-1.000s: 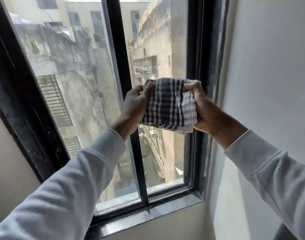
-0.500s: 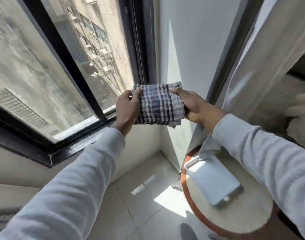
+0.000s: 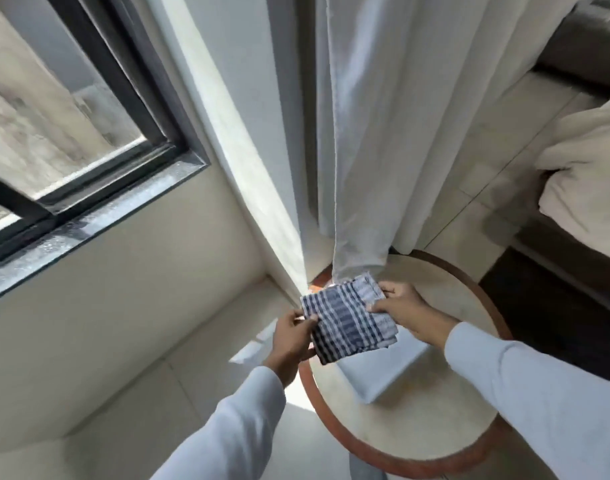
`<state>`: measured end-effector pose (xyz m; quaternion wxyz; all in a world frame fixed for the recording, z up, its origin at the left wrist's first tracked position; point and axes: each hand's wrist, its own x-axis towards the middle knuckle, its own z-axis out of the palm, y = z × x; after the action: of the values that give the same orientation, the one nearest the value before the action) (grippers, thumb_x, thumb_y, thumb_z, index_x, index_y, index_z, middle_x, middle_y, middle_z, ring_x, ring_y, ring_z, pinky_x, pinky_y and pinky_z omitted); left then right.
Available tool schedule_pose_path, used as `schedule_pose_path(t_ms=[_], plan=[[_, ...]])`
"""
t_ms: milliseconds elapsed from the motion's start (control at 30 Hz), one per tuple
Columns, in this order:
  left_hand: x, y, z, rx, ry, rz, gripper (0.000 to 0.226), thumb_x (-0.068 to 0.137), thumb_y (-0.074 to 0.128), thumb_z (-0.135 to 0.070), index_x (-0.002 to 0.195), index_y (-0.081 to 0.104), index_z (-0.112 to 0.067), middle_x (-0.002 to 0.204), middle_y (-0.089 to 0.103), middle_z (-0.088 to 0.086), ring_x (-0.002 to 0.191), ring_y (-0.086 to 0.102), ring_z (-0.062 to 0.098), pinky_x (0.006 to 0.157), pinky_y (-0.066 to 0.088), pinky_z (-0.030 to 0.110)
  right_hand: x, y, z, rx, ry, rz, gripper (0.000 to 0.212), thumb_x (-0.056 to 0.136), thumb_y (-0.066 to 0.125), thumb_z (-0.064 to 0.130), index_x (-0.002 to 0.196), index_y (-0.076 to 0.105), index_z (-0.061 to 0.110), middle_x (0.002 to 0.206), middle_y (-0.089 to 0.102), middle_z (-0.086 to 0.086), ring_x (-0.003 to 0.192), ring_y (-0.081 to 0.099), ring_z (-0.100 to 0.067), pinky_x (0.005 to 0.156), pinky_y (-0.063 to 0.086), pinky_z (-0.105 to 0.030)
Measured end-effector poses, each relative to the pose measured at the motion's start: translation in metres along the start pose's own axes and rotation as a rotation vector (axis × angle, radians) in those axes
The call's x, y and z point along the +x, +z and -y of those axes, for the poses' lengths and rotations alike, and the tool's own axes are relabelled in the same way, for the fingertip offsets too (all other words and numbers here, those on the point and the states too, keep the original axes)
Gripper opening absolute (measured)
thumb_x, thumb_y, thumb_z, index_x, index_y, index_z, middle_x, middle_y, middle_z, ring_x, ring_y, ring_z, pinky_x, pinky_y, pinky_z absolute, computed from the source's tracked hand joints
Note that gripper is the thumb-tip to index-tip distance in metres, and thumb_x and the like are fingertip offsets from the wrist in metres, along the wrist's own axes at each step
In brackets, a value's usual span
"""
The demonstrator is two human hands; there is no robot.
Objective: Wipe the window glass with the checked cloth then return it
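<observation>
The folded blue-and-white checked cloth (image 3: 348,320) hangs in the air just above a white tray (image 3: 383,372) on the round table (image 3: 445,420). My left hand (image 3: 293,341) pinches the cloth's left edge. My right hand (image 3: 404,306) grips its right edge. The window glass (image 3: 44,133), in a black frame, is up at the far left, well away from both hands.
A white curtain (image 3: 383,133) hangs down to the table's far rim. The black window sill (image 3: 89,230) juts out at the left. A bed with pale bedding (image 3: 587,174) stands at the right. Pale floor tiles (image 3: 130,417) lie below the window.
Both hands have carried the cloth down and away from the window to just over the tray on the round table. The view has swung right and down.
</observation>
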<state>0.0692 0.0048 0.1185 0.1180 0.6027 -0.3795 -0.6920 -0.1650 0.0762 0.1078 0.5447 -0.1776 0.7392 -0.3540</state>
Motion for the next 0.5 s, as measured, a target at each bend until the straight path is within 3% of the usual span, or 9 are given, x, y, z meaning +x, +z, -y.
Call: schedule_pose_path(t_ms=[67, 133, 200, 333, 433, 500], plan=[[0.037, 0.025, 0.028, -0.015, -0.029, -0.025, 0.016, 0.111, 0.062, -0.014, 0.123, 0.065, -0.005, 0.105, 0.076, 0.01, 0.087, 0.074, 0.022, 0.056, 0.065, 0.029, 0.031, -0.008, -0.028, -0.082, -0.018, -0.063, 0.042, 0.088, 0.08, -0.005, 0.126, 0.075, 0.012, 0.13, 0.079, -0.014, 0.094, 0.079, -0.012, 0.079, 0.059, -0.02], [0.07, 0.045, 0.051, 0.044, -0.007, -0.057, 0.006, 0.109, 0.062, -0.013, 0.11, 0.067, -0.011, 0.105, 0.077, 0.013, 0.094, 0.076, 0.029, 0.077, 0.071, 0.045, 0.058, -0.011, -0.051, -0.133, -0.021, -0.134, 0.063, 0.086, 0.087, 0.003, 0.146, 0.065, 0.005, 0.14, 0.071, -0.014, 0.125, 0.07, -0.025, 0.097, 0.052, -0.027], [0.101, 0.055, 0.071, 0.204, 0.051, -0.131, 0.009, 0.106, 0.066, -0.017, 0.098, 0.069, -0.018, 0.097, 0.079, 0.009, 0.093, 0.077, 0.031, 0.095, 0.067, 0.057, 0.082, -0.011, -0.071, -0.164, -0.027, -0.182, 0.069, 0.086, 0.09, 0.009, 0.148, 0.062, 0.003, 0.147, 0.068, -0.018, 0.139, 0.063, -0.031, 0.108, 0.05, -0.032], [0.146, 0.066, 0.093, 0.318, 0.058, -0.151, 0.011, 0.104, 0.069, -0.019, 0.093, 0.066, -0.019, 0.085, 0.076, 0.004, 0.082, 0.073, 0.028, 0.096, 0.065, 0.06, 0.121, -0.009, -0.104, -0.251, -0.019, -0.178, 0.059, 0.087, 0.088, 0.01, 0.143, 0.067, 0.006, 0.144, 0.071, -0.019, 0.137, 0.065, -0.033, 0.113, 0.052, -0.038], [0.163, 0.076, 0.098, 0.409, 0.077, -0.151, 0.006, 0.104, 0.068, -0.024, 0.102, 0.068, -0.018, 0.103, 0.081, 0.007, 0.098, 0.078, 0.029, 0.099, 0.065, 0.048, 0.137, -0.008, -0.114, -0.333, -0.025, -0.158, 0.061, 0.091, 0.084, 0.013, 0.148, 0.063, 0.009, 0.148, 0.069, -0.016, 0.137, 0.065, -0.032, 0.111, 0.05, -0.034], [0.169, 0.08, 0.1, 0.493, 0.097, -0.136, 0.024, 0.105, 0.067, -0.028, 0.123, 0.066, -0.012, 0.121, 0.08, 0.011, 0.108, 0.077, 0.03, 0.101, 0.062, 0.043, 0.141, -0.003, -0.119, -0.426, -0.048, -0.17, 0.064, 0.095, 0.078, 0.015, 0.155, 0.056, 0.013, 0.153, 0.065, -0.015, 0.14, 0.062, -0.034, 0.115, 0.05, -0.036]])
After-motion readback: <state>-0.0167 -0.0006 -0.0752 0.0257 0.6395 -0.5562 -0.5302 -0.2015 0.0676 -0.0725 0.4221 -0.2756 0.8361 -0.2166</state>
